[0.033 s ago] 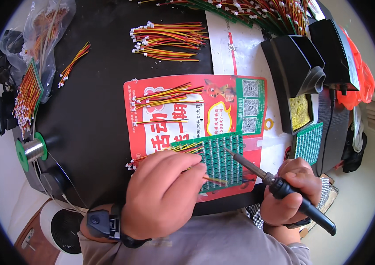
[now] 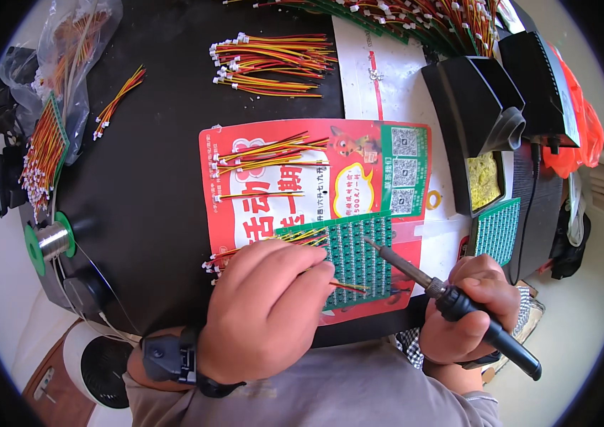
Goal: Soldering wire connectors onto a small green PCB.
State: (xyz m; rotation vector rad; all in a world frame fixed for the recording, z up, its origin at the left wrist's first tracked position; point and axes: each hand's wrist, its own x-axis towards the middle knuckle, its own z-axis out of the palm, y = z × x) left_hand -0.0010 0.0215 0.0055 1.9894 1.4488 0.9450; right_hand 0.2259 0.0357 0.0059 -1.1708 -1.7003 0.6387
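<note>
My left hand [image 2: 266,313] is closed in a pinch on a thin multicoloured wire lead [image 2: 348,287], whose bare ends stick out past my fingertips above the green circuit board panel [image 2: 359,256]. The lead's other end is hidden by my hand. Several red, yellow and black leads [image 2: 305,236] lie across the panel's left part, with white connectors [image 2: 211,266] showing beyond my knuckles. In my right hand [image 2: 469,309] is a soldering iron [image 2: 451,302], gripped by its black handle. Its tip points left over the panel; whether it touches cannot be told.
Loose leads [image 2: 270,153] lie on a red printed sheet [image 2: 245,213], with a larger pile [image 2: 273,64] beyond. A solder spool [image 2: 53,242] stands left. At right are an iron stand [image 2: 473,107], a yellow sponge [image 2: 483,179] and another green panel [image 2: 497,231]. Wired boards [image 2: 416,21] lie at the back.
My left hand and its wire lead have shifted very slightly to the right. The soldering iron's tip has also moved a little right.
</note>
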